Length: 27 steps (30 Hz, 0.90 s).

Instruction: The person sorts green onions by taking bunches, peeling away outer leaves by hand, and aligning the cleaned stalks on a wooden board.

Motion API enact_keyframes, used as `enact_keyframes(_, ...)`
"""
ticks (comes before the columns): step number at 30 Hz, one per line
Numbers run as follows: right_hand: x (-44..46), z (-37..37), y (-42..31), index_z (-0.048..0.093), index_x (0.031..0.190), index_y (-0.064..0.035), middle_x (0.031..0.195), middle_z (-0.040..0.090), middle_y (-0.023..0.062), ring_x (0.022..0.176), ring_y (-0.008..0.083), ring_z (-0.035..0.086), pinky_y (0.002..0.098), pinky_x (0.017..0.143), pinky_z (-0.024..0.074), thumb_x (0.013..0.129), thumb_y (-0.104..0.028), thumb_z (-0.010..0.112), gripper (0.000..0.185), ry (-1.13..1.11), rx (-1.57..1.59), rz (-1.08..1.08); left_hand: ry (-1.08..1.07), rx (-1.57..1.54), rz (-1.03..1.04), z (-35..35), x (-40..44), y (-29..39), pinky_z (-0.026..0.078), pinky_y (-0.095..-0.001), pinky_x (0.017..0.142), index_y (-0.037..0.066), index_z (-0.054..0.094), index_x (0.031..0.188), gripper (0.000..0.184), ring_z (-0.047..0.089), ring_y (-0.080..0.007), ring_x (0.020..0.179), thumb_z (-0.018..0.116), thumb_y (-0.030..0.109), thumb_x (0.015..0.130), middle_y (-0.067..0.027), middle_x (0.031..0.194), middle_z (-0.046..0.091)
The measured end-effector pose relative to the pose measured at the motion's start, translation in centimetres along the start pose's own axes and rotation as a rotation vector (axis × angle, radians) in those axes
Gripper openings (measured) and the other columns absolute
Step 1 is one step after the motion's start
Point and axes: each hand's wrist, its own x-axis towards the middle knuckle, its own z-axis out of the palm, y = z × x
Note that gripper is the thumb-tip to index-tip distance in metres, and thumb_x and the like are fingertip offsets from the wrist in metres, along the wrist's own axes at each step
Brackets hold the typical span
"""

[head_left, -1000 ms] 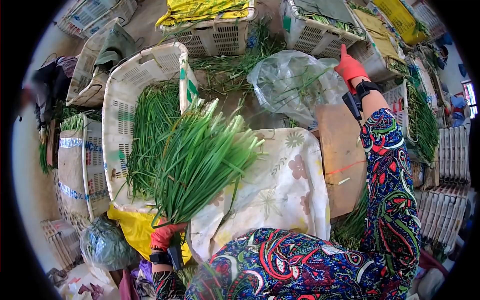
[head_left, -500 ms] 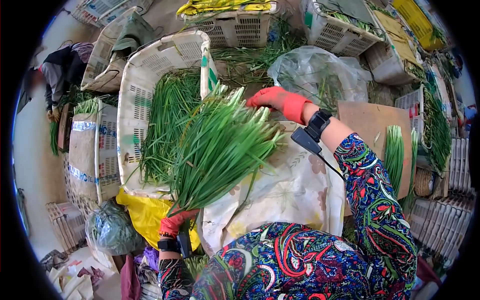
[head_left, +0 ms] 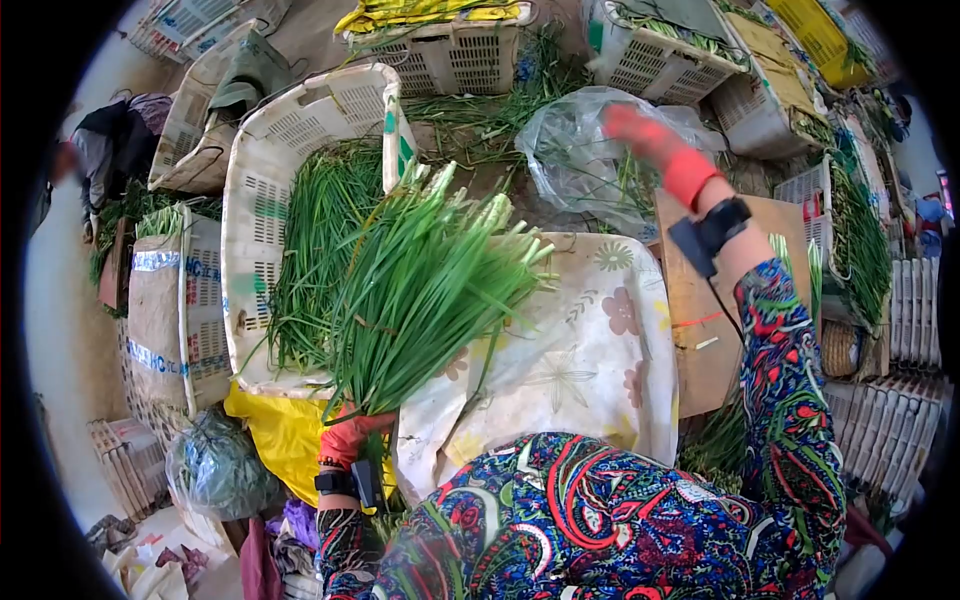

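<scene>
Green leafy bunch [head_left: 420,300] slants over the floral cloth [head_left: 590,375], leaf tips near left, closed in the left hand [head_left: 350,438], pale stems far right. Right hand [head_left: 650,145], apart beyond those stems, far right, is blurred; finger spread cannot be told.

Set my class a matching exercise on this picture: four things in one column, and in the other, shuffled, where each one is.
Things
1. left hand
2. right hand
3. flowered cloth
4. yellow sheet

Places
A. between the nearest white crate and the brown board
B. seen just below the near rim of that crate
C. gripping the lower end, in the picture, of the green bunch
D. blurred, in front of the clear plastic as the camera sees it

Right pairs
1-C, 2-D, 3-A, 4-B
</scene>
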Motion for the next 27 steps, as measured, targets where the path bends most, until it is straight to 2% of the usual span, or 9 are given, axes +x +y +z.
enact_keyframes(2,-5.2,3.8,-3.0,0.055,0.117,-0.0149,0.137,0.033,0.0101,0.127,0.0194,0.028,0.0306,0.104,0.0196,0.079,-0.036,0.055,0.043,-0.465,-0.291,-0.568,-0.026,0.173,-0.065,0.2,-0.6,1.3,0.044,-0.0252,0.073,0.016,0.065,0.1,0.025,0.058,-0.0139,0.077,0.047,0.015,0.083,-0.002,0.085,0.064)
enact_keyframes(5,-5.9,10.3,-4.7,0.059,0.107,-0.0092,0.113,0.049,0.0086,0.107,0.0167,0.044,0.0287,0.092,0.0314,0.079,-0.029,0.054,0.034,-0.427,-0.114,-0.24,-0.019,-0.03,-0.06,0.4,-0.3,1.5,0.046,-0.0278,0.056,0.0,0.06,0.085,0.022,0.055,-0.0144,0.058,0.067,0.017,0.073,-0.0059,0.071,0.061)
enact_keyframes(8,-5.0,14.8,-5.9,0.064,0.097,-0.0035,0.089,0.065,0.0071,0.086,0.014,0.059,0.0268,0.08,0.0432,0.079,-0.021,0.052,0.028,-0.416,0.063,0.072,0.062,-0.09,-0.129,0.9,-0.6,2.0,0.044,-0.0269,0.053,0.001,0.062,0.082,0.021,0.055,-0.0143,0.055,0.068,0.018,0.072,-0.0054,0.067,0.06)
enact_keyframes(14,0.6,7.1,-2.1,0.065,0.087,-0.0043,0.087,0.065,0.0068,0.084,0.0175,0.059,0.0268,0.075,0.0451,0.074,-0.013,0.05,0.022,-0.05,-0.012,-0.593,0.02,-0.022,-0.261,0.8,-0.3,1.3,0.043,-0.0253,0.058,0.002,0.064,0.076,0.022,0.054,-0.0118,0.058,0.068,0.023,0.072,-0.0026,0.069,0.061)
enact_keyframes(17,3.0,-3.3,1.5,0.061,0.091,-0.0027,0.097,0.062,0.008,0.089,0.0185,0.058,0.0262,0.078,0.0452,0.083,-0.015,0.049,0.019,0.376,0.881,-0.254,-0.024,-0.036,-0.228,1.0,-0.4,1.2,0.042,-0.0244,0.062,0.003,0.065,0.072,0.023,0.053,-0.0098,0.062,0.065,0.026,0.075,-0.0006,0.07,0.061)
enact_keyframes(19,3.1,-8.0,6.6,0.059,0.1,-0.0055,0.099,0.061,0.006,0.092,0.0188,0.058,0.0276,0.077,0.0458,0.084,-0.024,0.052,0.026,-0.198,1.031,-0.096,-0.063,0.005,-0.191,0.7,0.2,0.3,0.043,-0.0241,0.063,0.004,0.067,0.075,0.022,0.054,-0.01,0.064,0.063,0.025,0.077,-0.0007,0.071,0.062)
enact_keyframes(22,-3.9,1.0,1.3,0.053,0.114,-0.0081,0.104,0.06,0.0044,0.097,0.0197,0.057,0.0305,0.076,0.0463,0.08,-0.043,0.056,0.048,-0.111,0.809,0.219,-0.071,0.015,-0.229,0.7,0.3,-0.3,0.043,-0.0239,0.066,0.006,0.068,0.083,0.022,0.056,-0.01,0.068,0.06,0.025,0.078,-0.0016,0.074,0.063)
enact_keyframes(25,-9.6,9.4,-2.4,0.047,0.122,-0.0085,0.118,0.053,0.0051,0.102,0.0214,0.054,0.0319,0.078,0.0464,0.079,-0.056,0.047,0.064,-0.757,0.635,0.454,-0.009,0.124,-0.17,1.0,-0.2,-0.6,0.043,-0.0249,0.064,0.005,0.065,0.08,0.021,0.056,-0.0111,0.065,0.059,0.025,0.077,-0.0026,0.07,0.062)
enact_keyframes(27,-11.5,13.6,-4.2,0.04,0.126,-0.008,0.117,0.052,0.0102,0.1,0.02,0.055,0.0269,0.072,0.0471,0.077,-0.056,0.051,0.069,-0.742,0.383,0.509,0.049,0.125,-0.119,1.4,-0.5,0.1,0.043,-0.0254,0.059,0.005,0.063,0.067,0.025,0.054,-0.0109,0.058,0.06,0.028,0.076,-0.0007,0.063,0.059)
